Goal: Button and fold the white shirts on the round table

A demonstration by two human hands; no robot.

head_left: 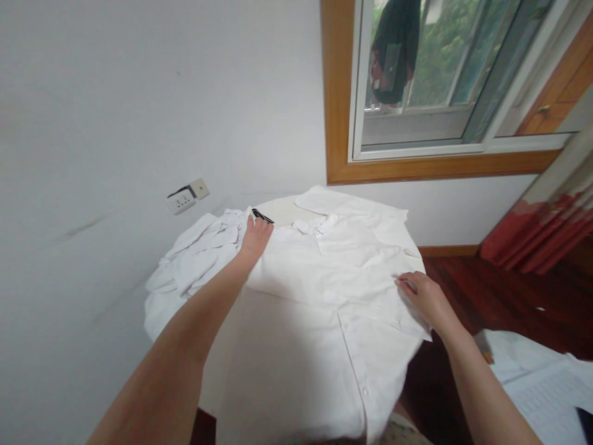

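Observation:
A white button-up shirt (324,290) lies spread flat over a small round table (278,210), its lower part hanging over the near edge. My left hand (256,240) rests on the shirt's left shoulder near the collar, fingers together and pressed flat on the cloth. At the shirt's right edge my right hand (424,296) touches the fabric with its fingers curled; whether they pinch the cloth is unclear. A small black object (262,216) lies just beyond my left fingertips.
A pile of crumpled white garments (199,256) sits on the table's left side against the white wall, below a wall socket (188,196). A wood-framed window (445,93) is behind. A red curtain (546,228), dark wooden floor and white papers (542,383) are at right.

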